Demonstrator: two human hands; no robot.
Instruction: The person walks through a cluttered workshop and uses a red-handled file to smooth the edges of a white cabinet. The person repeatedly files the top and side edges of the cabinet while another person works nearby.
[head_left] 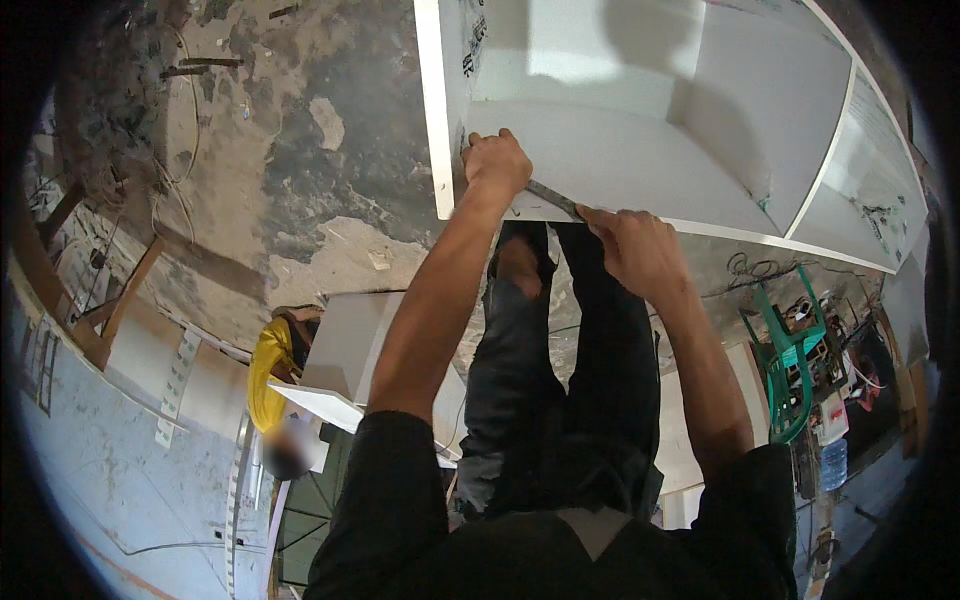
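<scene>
The flat metal file [553, 199] lies slantwise along the front lower edge of the white cabinet [640, 150], left hand [497, 165] fisted on its upper end, right hand [632, 245] fingers pressing its lower end.

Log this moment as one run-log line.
left hand: gripping thin grey flat tool | right hand: holding tool's other end | tool against white open board cabinet edge
</scene>
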